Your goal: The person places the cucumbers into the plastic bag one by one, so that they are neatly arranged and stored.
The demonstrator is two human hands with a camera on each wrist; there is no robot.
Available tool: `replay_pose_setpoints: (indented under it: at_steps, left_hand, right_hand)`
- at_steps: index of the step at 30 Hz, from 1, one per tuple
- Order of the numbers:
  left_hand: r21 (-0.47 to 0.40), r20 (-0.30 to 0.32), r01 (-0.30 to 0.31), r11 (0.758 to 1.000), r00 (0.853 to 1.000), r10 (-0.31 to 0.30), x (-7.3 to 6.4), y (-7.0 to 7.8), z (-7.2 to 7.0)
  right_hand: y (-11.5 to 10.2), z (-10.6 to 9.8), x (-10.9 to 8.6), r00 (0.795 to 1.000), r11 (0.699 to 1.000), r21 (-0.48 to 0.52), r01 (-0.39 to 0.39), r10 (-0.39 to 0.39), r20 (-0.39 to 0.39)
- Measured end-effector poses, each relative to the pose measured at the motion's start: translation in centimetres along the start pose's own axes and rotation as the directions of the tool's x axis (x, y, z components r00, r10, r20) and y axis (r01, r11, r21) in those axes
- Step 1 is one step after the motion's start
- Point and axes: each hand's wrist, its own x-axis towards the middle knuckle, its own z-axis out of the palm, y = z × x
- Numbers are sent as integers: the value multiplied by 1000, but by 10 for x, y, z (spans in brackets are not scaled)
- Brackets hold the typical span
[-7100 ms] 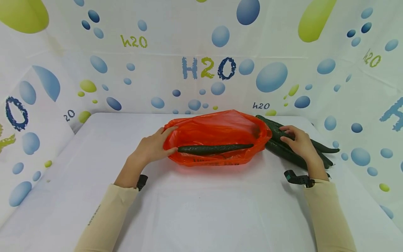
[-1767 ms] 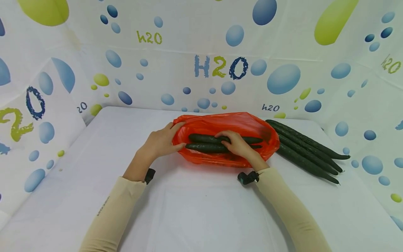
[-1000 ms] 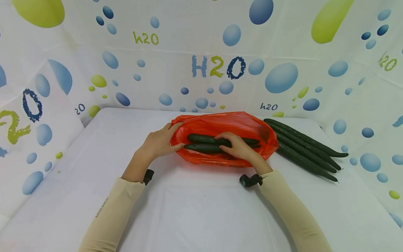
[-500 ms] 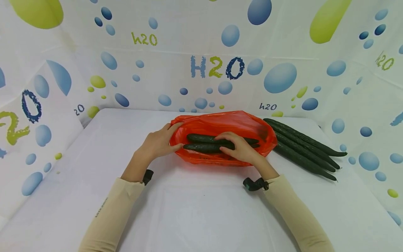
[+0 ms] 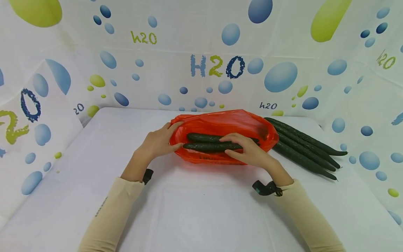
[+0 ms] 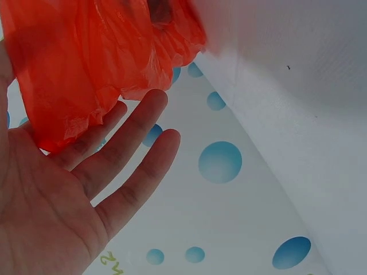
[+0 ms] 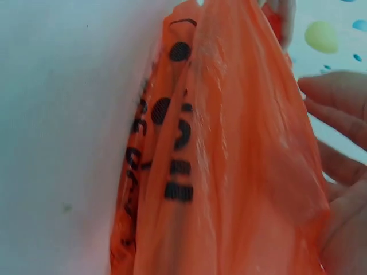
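Note:
An orange-red plastic bag (image 5: pixel 220 120) lies on the table with its mouth facing up. Inside it two long dark green cucumbers (image 5: pixel 203 147) lie side by side. My left hand (image 5: pixel 157 141) is at the bag's left rim, thumb and index finger apart; the left wrist view shows other fingers extended beside the plastic. My right hand (image 5: pixel 253 154) is over the right part of the bag, its fingers spread above the cucumbers and partly hiding them. In the right wrist view those fingers show beyond the bag's wall, apart from each other.
Three more cucumbers (image 5: pixel 303 148) lie in a row on the table, right of the bag and close against it. The white tabletop (image 5: pixel 201 213) stretches in front. Behind stands a white backdrop (image 5: pixel 163 77) with blue and green spots.
A second cucumber has come to lie in the bag beside the first since the earliest frame. My right hand has just shifted right along the cucumbers, which stay put. The left hand keeps its place.

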Motion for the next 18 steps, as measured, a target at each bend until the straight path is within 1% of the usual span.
replay_pose_setpoints:
  at_steps: [2, 6, 9, 11, 13, 14, 16, 18]
  left_hand:
    - [1, -2, -6, 1000, 1000, 6, 0, 0, 1]
    - [9, -7, -15, 1000, 1000, 15, 1, 1, 1]
    - [15, -9, -15, 1000, 1000, 15, 0, 1, 0]
    - [17, -7, -13, 1000, 1000, 13, 0, 1, -1]
    - [15, -7, -13, 1000, 1000, 13, 0, 1, -1]
    - [15, -8, -13, 1000, 1000, 13, 0, 2, -1]
    - [16, -10, -14, 1000, 1000, 14, 0, 1, 0]
    - [19, -14, -14, 1000, 1000, 15, -1, 1, 0]
  right_hand:
    - [-1, -3, -5, 1000, 1000, 2, 30, -30, 3]
    - [-3, -11, -15, 998, 998, -3, 58, -58, -11]
    - [-4, -19, -22, 994, 996, -13, 90, -90, -58]
    - [-2, -25, -25, 985, 990, -13, 139, -140, -104]
    - [-1, -33, -29, 969, 981, -5, 193, -191, -156]
    - [-1, -36, -30, 957, 975, -7, 224, -221, -187]
    - [-1, -42, -32, 929, 959, -15, 282, -276, -248]
    - [-5, -46, -34, 899, 946, -34, 322, -317, -303]
